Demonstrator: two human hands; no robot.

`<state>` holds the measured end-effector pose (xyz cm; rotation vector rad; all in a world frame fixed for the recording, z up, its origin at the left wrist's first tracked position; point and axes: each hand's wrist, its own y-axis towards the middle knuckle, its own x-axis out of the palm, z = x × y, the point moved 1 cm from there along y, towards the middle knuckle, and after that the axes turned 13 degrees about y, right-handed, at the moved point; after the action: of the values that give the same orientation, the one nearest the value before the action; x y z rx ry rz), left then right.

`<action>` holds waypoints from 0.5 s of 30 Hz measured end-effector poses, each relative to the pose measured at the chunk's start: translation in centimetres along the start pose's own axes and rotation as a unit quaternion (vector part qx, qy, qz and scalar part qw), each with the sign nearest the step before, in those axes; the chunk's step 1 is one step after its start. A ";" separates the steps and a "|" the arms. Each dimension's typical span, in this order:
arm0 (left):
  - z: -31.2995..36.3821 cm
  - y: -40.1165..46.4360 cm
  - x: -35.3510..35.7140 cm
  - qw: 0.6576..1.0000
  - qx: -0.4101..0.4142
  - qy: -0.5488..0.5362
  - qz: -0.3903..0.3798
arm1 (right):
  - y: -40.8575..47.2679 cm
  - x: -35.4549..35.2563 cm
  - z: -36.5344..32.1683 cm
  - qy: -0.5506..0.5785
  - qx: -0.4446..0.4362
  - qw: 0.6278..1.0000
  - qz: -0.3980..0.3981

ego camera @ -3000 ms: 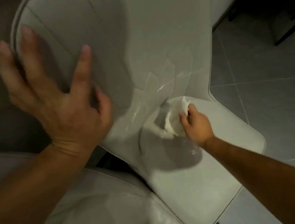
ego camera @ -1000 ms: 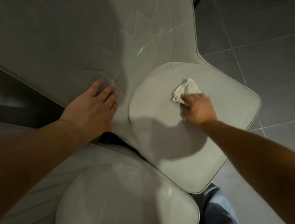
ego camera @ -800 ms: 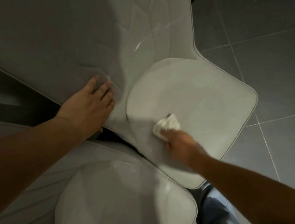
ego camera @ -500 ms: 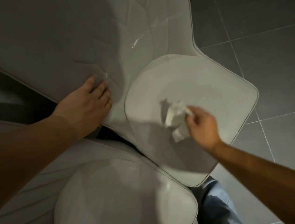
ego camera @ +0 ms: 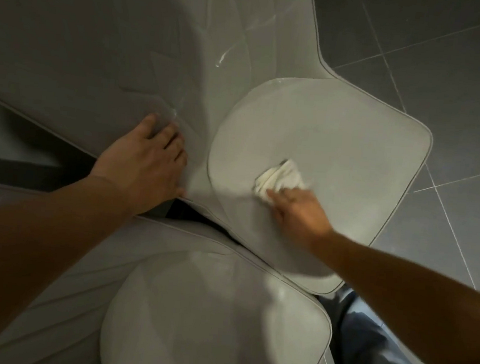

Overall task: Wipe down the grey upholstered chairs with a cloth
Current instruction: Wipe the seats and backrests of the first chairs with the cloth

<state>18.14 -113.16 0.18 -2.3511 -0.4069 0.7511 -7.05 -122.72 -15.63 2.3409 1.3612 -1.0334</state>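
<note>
The cloth is a soft, light, bunched-up rag sitting mid-seat of the far chair; right hand presses it down, fingers blurred so can't tell if they're curled or flat; I'd guess it slides easily on that smooth upholstery, so bunch it under the palm; left hand lies flat, fingers straight, on the backrest just left of the seat, bracing.

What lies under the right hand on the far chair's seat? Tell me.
Under the right hand a crumpled white cloth is pressed onto the far chair's seat. Its near part is hidden beneath the fingers, so the grip and the seat patch below cannot be seen.
</note>
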 end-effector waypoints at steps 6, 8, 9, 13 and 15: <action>0.1 0.1 0.4 1.000 0.001 0.001 0.010 | -7.6 3.6 -3.0 0.094 -0.042 0.968 -0.228; 0.2 0.2 0.4 1.000 -0.003 0.001 0.017 | -5.6 1.3 -2.8 0.187 0.013 0.976 -0.115; 0.3 0.3 0.4 1.000 -0.006 0.003 0.020 | -3.9 -0.2 -2.0 0.207 0.043 0.977 -0.024; 0.3 0.3 0.5 1.000 -0.011 0.002 0.024 | 4.4 -6.2 0.8 0.110 0.057 0.980 0.153; 0.3 0.2 0.4 1.000 -0.014 0.000 0.025 | 8.3 -7.8 1.5 0.076 0.041 0.987 0.136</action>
<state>18.30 -112.99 -0.38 -2.3944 -0.3614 0.7748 -3.26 -133.08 -12.54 2.6211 1.0228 -0.8608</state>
